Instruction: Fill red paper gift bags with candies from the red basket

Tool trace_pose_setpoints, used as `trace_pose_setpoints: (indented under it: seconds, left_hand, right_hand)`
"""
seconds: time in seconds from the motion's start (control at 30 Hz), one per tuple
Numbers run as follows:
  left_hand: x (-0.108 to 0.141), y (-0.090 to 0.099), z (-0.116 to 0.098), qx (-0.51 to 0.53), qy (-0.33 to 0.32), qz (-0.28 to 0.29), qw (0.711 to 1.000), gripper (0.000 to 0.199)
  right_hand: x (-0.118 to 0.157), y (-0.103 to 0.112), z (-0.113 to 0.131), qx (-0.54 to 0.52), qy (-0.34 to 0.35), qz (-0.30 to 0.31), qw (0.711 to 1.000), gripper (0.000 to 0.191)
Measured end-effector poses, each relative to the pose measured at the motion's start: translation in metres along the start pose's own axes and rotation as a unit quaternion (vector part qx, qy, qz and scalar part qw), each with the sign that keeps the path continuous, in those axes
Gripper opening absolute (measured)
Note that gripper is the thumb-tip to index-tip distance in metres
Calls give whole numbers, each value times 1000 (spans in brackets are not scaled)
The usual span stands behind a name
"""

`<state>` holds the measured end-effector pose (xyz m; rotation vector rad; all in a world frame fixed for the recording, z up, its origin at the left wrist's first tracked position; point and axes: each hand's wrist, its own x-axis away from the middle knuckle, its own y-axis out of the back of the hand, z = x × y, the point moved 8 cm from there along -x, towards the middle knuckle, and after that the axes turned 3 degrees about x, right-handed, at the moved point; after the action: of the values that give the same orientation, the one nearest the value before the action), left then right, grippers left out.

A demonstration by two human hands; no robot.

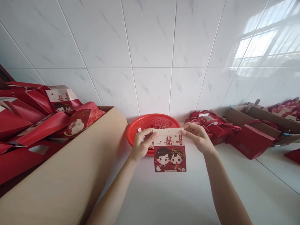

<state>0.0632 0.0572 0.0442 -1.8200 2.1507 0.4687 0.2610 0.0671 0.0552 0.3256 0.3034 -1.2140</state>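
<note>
A red and cream gift box (170, 156) with two cartoon figures and a red character printed on it hangs upright between my hands. My left hand (142, 143) pinches its upper left corner between thumb and fingers. At the upper right corner, my right hand (196, 136) grips it the same way. Behind the box stands a round red plastic basket (133, 125) with small packets in it, partly hidden by the box and my left hand.
A large cardboard carton (93, 147) full of red gift boxes (47, 125) fills the left side. On the right, several red boxes (252, 140) lie near an open cardboard box (241, 117). A tiled wall (152, 47) rises behind the white table (168, 200).
</note>
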Motion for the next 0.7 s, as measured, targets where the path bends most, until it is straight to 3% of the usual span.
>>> trace_pose_setpoints:
  seconds: [0.23, 0.43, 0.5, 0.57, 0.63, 0.7]
  left_hand:
    - [-4, -6, 20, 4, 31, 14, 999, 37]
    - [-5, -28, 41, -12, 25, 112, 993, 42]
    - [-4, -34, 53, -64, 50, 141, 987, 41]
    - [-3, -37, 65, -122, 75, 159, 977, 38]
    - [-2, -39, 71, -162, 90, 171, 968, 36]
    - [-3, -40, 75, -182, 96, 179, 962, 34]
  right_hand:
    - [-1, 6, -1, 121, 3, 20, 992, 29]
    - [5, 35, 8, 162, 28, -25, 986, 28]
    - [14, 62, 16, 160, 40, -93, 982, 25]
    - [32, 102, 26, 145, 58, -214, 964, 24]
    - [61, 144, 38, 124, 82, -352, 924, 26]
    - [89, 176, 46, 124, 84, -443, 884, 31]
